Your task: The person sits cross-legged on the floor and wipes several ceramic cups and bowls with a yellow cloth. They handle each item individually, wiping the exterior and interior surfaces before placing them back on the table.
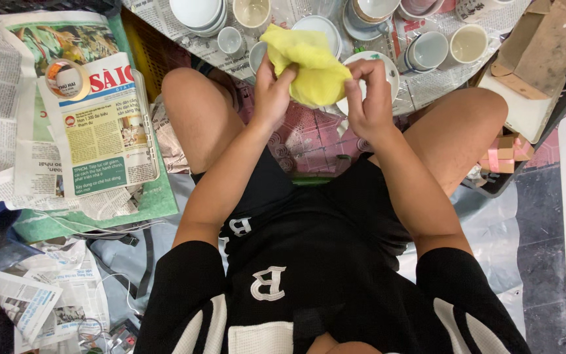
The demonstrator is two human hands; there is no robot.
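Both hands are closed on a yellow cloth (309,65), held up between the person's bare knees. The left hand (272,95) grips its lower left part with fingers curled in; the right hand (369,98) pinches its right side. Just behind the cloth a white saucer (388,69) lies on newspaper spread over the floor, among white cups (427,49) and stacked bowls (198,13). A roll of clear tape (67,78) sits on a pile of newspapers (99,131) at the left. Cardboard pieces (545,46) lie at the right.
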